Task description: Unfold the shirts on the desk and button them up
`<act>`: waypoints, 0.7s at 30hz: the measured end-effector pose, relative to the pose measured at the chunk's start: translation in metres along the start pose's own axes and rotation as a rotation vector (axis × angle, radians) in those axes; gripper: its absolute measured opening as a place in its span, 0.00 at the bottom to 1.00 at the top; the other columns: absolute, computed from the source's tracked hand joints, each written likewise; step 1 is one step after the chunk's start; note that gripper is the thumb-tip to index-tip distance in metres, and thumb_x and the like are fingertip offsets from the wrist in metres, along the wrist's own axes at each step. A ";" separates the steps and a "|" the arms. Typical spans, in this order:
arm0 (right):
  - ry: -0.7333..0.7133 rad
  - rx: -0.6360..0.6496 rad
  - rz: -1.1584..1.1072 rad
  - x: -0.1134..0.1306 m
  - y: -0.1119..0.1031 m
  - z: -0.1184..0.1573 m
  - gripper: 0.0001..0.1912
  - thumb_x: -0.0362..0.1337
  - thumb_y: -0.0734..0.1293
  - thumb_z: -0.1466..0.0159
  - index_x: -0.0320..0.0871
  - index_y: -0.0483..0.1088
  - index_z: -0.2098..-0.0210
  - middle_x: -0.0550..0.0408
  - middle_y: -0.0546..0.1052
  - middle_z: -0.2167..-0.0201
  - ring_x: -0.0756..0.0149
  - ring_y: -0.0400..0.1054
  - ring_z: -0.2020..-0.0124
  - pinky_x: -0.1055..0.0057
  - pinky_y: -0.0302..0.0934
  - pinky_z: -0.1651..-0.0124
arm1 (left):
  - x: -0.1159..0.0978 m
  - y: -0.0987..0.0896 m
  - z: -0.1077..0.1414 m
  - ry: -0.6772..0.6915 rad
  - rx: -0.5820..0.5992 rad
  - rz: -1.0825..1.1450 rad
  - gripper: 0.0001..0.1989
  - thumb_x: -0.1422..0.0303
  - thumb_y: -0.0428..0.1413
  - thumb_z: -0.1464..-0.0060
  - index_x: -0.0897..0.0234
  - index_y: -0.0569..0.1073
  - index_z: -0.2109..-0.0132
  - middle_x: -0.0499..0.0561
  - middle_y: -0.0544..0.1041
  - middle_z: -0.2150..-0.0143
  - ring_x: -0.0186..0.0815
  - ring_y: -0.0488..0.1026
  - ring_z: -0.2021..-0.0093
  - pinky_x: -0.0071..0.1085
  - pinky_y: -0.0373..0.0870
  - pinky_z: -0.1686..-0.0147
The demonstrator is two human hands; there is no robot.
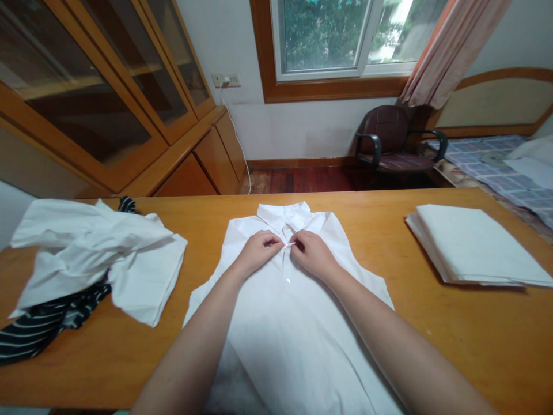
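Observation:
A white collared shirt (276, 334) lies front side up on the wooden table, its collar (270, 214) toward the far edge. Just below the collar, both hands meet at the front opening. My left hand (261, 249) pinches the shirt's edge beside a small button. Opposite it, my right hand (314, 253) is closed on the other edge of the placket. The fingertips are almost touching, and the fabric between them is lifted slightly. Lower on the placket a white button (288, 280) shows. Whether the upper button is through its hole I cannot tell.
A crumpled white garment (142, 259) lies on the table (380, 230) at left, over a black striped cloth (38, 331). Folded white sheets (470, 242) rest at right. Beyond the table stand a cabinet (181, 167), an armchair (389, 138) and a bed (479, 155).

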State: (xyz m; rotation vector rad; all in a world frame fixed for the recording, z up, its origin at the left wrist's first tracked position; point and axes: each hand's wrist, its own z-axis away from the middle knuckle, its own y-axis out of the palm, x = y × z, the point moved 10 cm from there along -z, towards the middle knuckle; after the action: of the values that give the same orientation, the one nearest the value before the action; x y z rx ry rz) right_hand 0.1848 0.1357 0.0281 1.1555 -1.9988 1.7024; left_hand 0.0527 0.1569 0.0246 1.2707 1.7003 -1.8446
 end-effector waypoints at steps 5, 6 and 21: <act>0.021 -0.013 -0.003 -0.001 -0.001 0.000 0.06 0.28 0.64 0.42 0.43 0.71 0.67 0.55 0.74 0.71 0.64 0.66 0.68 0.70 0.56 0.62 | -0.002 0.000 0.000 0.035 -0.011 -0.049 0.05 0.68 0.58 0.47 0.60 0.79 0.64 0.49 0.77 0.64 0.38 0.73 0.61 0.33 0.68 0.58; 0.025 -0.016 -0.003 -0.001 -0.002 0.000 0.06 0.28 0.64 0.42 0.43 0.71 0.68 0.55 0.74 0.71 0.64 0.65 0.68 0.70 0.55 0.62 | -0.002 0.001 0.000 0.039 -0.011 -0.055 0.06 0.69 0.58 0.47 0.60 0.79 0.63 0.49 0.77 0.64 0.38 0.73 0.61 0.33 0.68 0.58; 0.050 -0.018 0.019 -0.003 -0.003 0.000 0.04 0.29 0.63 0.43 0.44 0.67 0.70 0.55 0.72 0.72 0.63 0.65 0.68 0.70 0.54 0.62 | -0.004 0.005 0.002 0.108 0.014 -0.105 0.05 0.68 0.60 0.46 0.58 0.80 0.62 0.49 0.78 0.64 0.40 0.72 0.58 0.35 0.66 0.54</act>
State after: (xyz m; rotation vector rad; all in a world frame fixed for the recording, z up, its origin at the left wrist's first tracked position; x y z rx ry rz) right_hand 0.1886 0.1370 0.0281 1.0811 -1.9975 1.7018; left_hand 0.0583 0.1529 0.0244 1.3325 1.8469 -1.8799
